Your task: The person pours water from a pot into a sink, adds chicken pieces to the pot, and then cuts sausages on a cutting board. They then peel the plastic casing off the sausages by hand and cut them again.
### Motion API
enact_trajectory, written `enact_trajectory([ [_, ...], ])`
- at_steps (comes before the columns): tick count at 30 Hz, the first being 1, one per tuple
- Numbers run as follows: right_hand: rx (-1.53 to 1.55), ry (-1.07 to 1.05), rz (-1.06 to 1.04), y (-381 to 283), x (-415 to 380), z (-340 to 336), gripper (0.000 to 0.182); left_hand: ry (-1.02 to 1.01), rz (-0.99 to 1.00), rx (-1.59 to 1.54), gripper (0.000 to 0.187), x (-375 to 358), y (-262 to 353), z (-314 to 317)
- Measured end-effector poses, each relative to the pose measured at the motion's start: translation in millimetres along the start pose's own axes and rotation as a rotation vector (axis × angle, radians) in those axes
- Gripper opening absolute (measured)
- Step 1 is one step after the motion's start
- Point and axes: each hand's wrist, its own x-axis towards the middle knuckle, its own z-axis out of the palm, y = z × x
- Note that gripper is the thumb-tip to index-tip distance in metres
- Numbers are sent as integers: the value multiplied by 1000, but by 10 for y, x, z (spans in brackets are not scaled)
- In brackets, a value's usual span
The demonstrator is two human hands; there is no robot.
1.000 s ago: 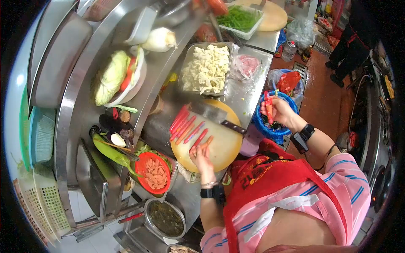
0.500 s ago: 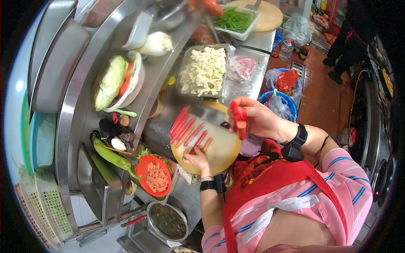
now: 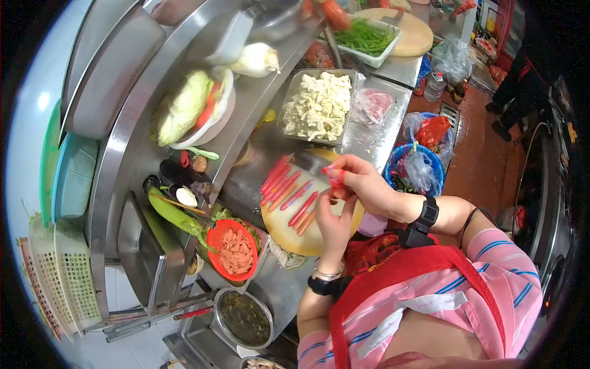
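Over the right part of a round yellowish cutting board (image 3: 339, 238), my two hands are close together. My right hand (image 3: 364, 183) is closed on a crumpled red wrapper (image 3: 335, 177). Just below it, my left hand (image 3: 335, 222) is raised with its fingertips pinched near the wrapper; what they hold, if anything, is hidden. Several red-wrapped sausages (image 3: 283, 184) lie in a row on the board, and brownish unwrapped ones (image 3: 305, 222) lie at the row's right end. A dark blade (image 3: 307, 162) rests at the board's far edge, partly blurred.
A metal tray of cauliflower (image 3: 316, 106) stands beyond the board, with bagged meat (image 3: 372, 104) beside it. Left of the board are a red basket of sliced sausage (image 3: 233, 251) and a shelf with vegetables (image 3: 184, 107). Another person (image 3: 519, 92) stands at the upper right.
My left hand has risen from the sausages on the board to meet my right hand. A brownish sausage that stuck out below my right hand no longer shows there. The view has shifted slightly.
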Motion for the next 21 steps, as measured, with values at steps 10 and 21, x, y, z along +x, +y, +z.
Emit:
enact_trajectory([
  [10,-137,-12,28,-30,-52,-69,12,-182,-403,-576,36,-68,-50,3],
  [21,-359,21,-263,125,-1,-185,12,-250,-596,-689,33,-3,186,30],
])
